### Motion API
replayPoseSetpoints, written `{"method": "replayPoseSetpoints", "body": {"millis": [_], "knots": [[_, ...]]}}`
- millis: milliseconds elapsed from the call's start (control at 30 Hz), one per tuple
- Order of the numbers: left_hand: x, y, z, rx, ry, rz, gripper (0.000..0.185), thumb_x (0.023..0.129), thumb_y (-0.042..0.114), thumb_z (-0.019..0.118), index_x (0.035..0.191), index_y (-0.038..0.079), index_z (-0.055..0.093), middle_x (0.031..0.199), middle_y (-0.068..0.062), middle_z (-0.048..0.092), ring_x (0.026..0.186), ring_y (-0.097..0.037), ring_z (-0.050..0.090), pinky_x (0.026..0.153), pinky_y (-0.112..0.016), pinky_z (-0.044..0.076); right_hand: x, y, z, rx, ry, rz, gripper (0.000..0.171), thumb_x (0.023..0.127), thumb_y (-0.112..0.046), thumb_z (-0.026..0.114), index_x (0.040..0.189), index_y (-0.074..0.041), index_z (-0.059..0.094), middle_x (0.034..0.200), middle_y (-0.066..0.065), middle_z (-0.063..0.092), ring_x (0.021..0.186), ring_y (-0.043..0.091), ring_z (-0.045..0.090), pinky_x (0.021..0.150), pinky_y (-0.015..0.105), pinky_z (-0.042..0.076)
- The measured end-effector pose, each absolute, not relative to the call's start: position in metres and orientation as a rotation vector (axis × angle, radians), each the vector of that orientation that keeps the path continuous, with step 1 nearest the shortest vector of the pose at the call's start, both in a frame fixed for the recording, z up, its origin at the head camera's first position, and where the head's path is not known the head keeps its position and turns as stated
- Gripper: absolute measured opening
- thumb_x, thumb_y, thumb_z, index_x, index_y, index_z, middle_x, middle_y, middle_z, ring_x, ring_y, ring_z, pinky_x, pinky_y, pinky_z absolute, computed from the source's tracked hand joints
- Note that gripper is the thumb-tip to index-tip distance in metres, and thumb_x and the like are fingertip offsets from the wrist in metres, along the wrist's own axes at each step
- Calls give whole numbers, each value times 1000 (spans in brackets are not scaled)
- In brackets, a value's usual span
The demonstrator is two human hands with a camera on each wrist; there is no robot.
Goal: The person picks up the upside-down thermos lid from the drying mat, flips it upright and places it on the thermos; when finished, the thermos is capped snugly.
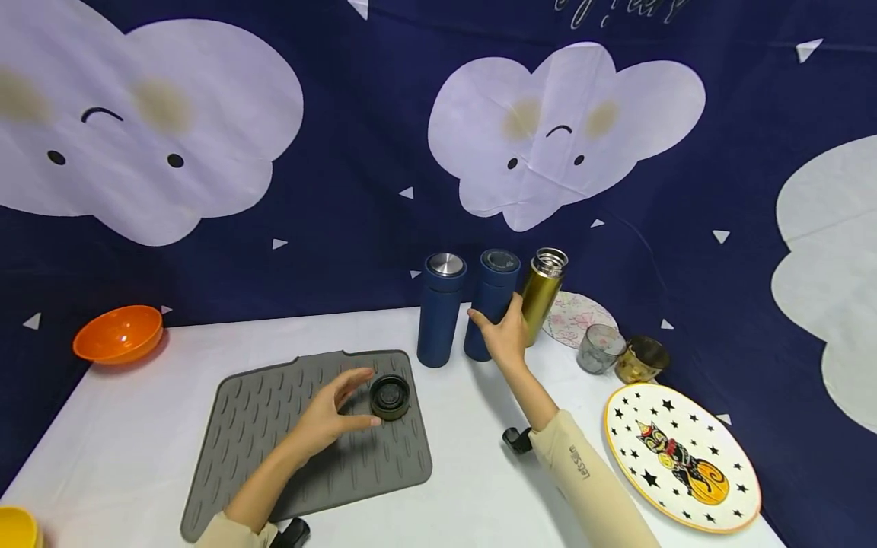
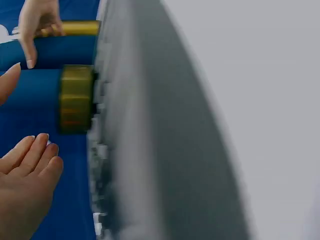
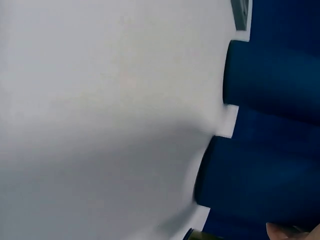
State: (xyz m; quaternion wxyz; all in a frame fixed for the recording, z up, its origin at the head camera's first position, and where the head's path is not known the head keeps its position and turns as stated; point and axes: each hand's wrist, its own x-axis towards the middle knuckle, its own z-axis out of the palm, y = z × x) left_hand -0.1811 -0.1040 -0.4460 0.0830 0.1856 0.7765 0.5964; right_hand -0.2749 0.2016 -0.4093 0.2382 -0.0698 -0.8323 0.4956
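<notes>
My left hand is spread beside a small dark round lid on the grey ribbed mat, thumb and fingers apart on its near side. In the left wrist view the lid looks greenish gold, with a gap to my fingers. My right hand stands before the right-hand navy bottle, thumb at its left side, fingers between it and an uncapped gold bottle. Whether they touch is unclear; fingertips show low in the right wrist view. Another navy bottle stands left.
On the right are a floral plate, a grey glass cup, an amber cup and a cat-patterned plate. An orange bowl stands at the back left, and a yellow bowl at the front left. A cloud-printed curtain hangs behind.
</notes>
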Motion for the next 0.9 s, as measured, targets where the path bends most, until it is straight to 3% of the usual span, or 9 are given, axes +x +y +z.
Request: {"method": "replayPoseSetpoints", "body": {"millis": [267, 433, 667, 900], "knots": [[-198, -87, -456, 483, 2356, 1720, 84, 75, 7, 85, 145, -6, 41, 146, -25, 47, 139, -43, 40, 118, -50, 29, -275, 203, -412, -210, -2287, 1362, 82, 82, -29, 82, 143, -3, 34, 131, 23, 57, 120, 41, 55, 105, 54, 42], [-202, -74, -460, 546, 2677, 1426, 82, 68, 5, 89, 138, -7, 49, 133, -23, 57, 127, -43, 52, 107, -58, 41, -270, 202, -414, -227, -2328, 1338, 86, 82, -28, 81, 147, -3, 29, 139, 25, 50, 127, 43, 50, 108, 54, 39], [-202, -71, -461, 527, 2870, 1315, 77, 61, 9, 94, 128, -4, 58, 124, -19, 64, 118, -41, 58, 100, -58, 45, -224, 192, -407, -180, -2290, 1462, 89, 85, -19, 78, 151, -3, 21, 151, 27, 31, 139, 44, 38, 114, 53, 35], [-185, -69, -447, 509, 2877, 1416, 76, 66, 17, 93, 132, 1, 57, 124, -16, 66, 117, -37, 61, 97, -55, 49, -166, 162, -407, -41, -2385, 1656, 67, 88, -22, 75, 142, -1, 41, 137, 24, 52, 122, 38, 58, 98, 49, 51]]}}
